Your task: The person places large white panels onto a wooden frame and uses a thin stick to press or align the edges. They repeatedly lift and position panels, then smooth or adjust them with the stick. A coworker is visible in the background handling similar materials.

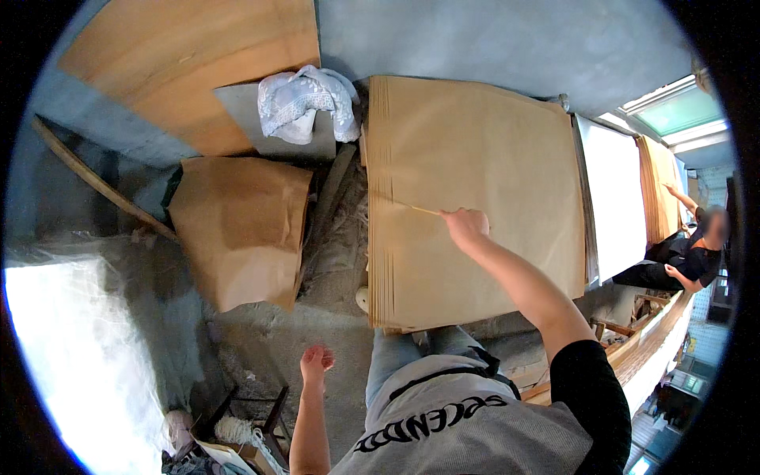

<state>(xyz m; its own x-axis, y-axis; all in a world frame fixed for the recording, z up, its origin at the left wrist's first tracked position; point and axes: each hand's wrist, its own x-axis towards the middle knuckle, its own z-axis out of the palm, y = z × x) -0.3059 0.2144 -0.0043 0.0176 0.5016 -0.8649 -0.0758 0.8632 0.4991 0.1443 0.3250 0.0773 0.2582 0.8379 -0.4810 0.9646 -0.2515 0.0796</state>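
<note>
A large stack of brown paper sheets [507, 158] lies before me, its left edges fanned out in narrow steps. Above it my right hand [467, 226] is closed around one end of a thin yellowish stick [423, 210]. The stick points left, its far tip close to the stepped paper edges; whether it touches them I cannot tell. My left hand [317, 361] hangs low over the floor, left of my legs and away from the stack. Its fingers are loosely bent, with the thumb apart, and nothing shows in them.
A smaller pile of brown sheets [237, 229] lies to the left. Behind it a white patterned cloth [305, 103] rests on a grey board. White sheets [613, 202] stand right of the stack, and farther off another person [689, 253] sits by more paper. A stool [273, 419] stands lower left.
</note>
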